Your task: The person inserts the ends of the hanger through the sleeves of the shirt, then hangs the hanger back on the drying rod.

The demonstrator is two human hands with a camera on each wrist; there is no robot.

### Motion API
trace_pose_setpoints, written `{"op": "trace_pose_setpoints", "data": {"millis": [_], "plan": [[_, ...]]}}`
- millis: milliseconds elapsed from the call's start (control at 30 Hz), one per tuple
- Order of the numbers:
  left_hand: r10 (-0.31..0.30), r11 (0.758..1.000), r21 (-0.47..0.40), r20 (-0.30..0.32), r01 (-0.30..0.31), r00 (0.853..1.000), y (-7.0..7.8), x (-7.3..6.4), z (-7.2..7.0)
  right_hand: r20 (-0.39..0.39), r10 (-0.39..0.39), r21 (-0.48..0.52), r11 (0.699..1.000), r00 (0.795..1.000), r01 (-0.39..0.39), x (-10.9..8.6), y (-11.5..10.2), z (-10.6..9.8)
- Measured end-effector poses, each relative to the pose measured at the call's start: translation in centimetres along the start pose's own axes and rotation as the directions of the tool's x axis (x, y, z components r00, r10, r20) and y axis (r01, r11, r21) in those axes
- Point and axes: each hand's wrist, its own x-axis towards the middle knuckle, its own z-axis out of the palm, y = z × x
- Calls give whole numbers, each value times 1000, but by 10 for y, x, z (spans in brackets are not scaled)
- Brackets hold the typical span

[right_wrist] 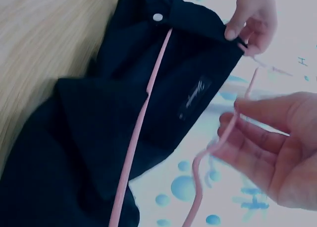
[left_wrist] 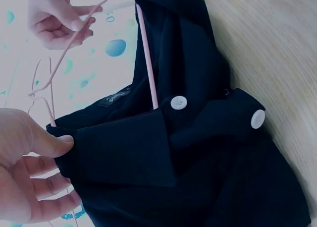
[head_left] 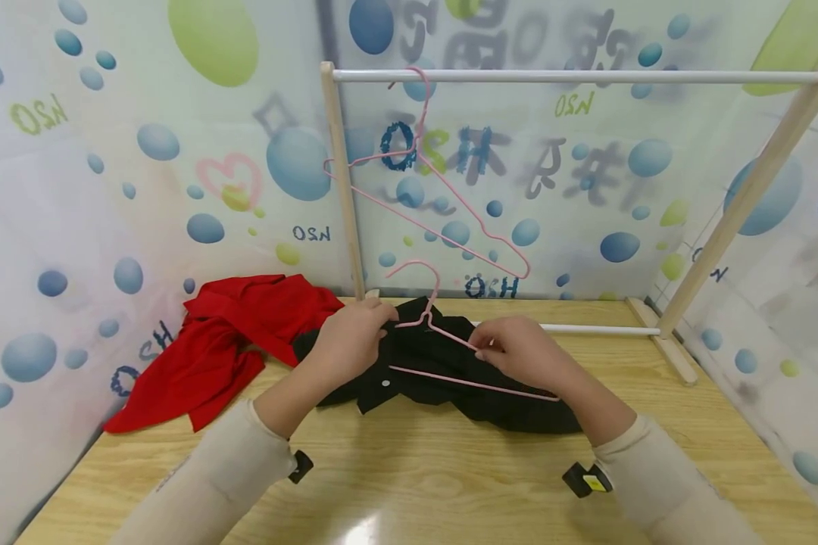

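Note:
A black shirt (head_left: pixel 443 393) with white buttons (left_wrist: pixel 179 102) lies bunched on the table, its collar (left_wrist: pixel 119 152) raised. With thumb and fingers my left hand (head_left: pixel 351 341) pinches the collar's edge. One end of a pink hanger (head_left: pixel 438 284) is tucked inside the shirt on that side, hidden by the cloth. My right hand (head_left: pixel 521 352) pinches the hanger's other sloping arm, seen close up in the right wrist view. The hanger's straight lower bar (right_wrist: pixel 132 147) crosses in front of the shirt's neck label (right_wrist: pixel 194 97). Its hook points up and to the left.
A red garment (head_left: pixel 245 325) lies crumpled left of the shirt. Behind stands a rack with a white rail (head_left: pixel 586 77) and wooden posts (head_left: pixel 750 204). Another pink hanger (head_left: pixel 443 236) hangs near the rail's left end. A patterned curtain (head_left: pixel 245 189) backs the wooden table (head_left: pixel 409 484).

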Motion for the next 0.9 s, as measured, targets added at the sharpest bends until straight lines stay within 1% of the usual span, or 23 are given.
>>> {"op": "trace_pose_setpoints", "data": {"millis": [133, 200, 267, 400, 467, 500, 533, 567, 667, 767, 900], "plan": [[3, 1000, 12, -11, -3, 1000, -1, -2, -1, 44, 30, 106, 994, 999, -35, -6, 13, -11], [19, 1000, 20, -27, -19, 999, -2, -4, -1, 60, 59, 142, 988, 996, -67, -10, 22, -17], [43, 999, 26, -52, -42, 998, -5, -5, -2, 84, 102, 186, 976, 991, -116, -13, 32, -22], [90, 996, 10, -106, -90, 990, -11, -7, -4, 154, 206, 289, 926, 966, -243, -20, 53, -22], [99, 995, -13, -124, -101, 987, -13, -8, -5, 191, 242, 311, 904, 952, -292, -24, 62, -17], [101, 994, -29, -130, -105, 986, -14, -9, -6, 207, 254, 306, 900, 945, -310, -26, 64, -14], [101, 993, -42, -136, -107, 986, -15, -9, -6, 222, 263, 295, 900, 939, -322, -27, 66, -10], [101, 993, -52, -142, -110, 985, -15, -9, -7, 229, 262, 273, 907, 938, -320, -29, 67, -6], [106, 990, -69, -173, -120, 979, -16, -9, -8, 223, 251, 185, 938, 942, -294, -30, 64, 6], [114, 988, -78, -212, -133, 971, -18, -9, -9, 176, 225, 101, 964, 958, -245, -30, 59, 15], [115, 985, -100, -241, -143, 964, -22, -10, -10, 108, 211, 56, 974, 972, -218, -32, 57, 18]]}}
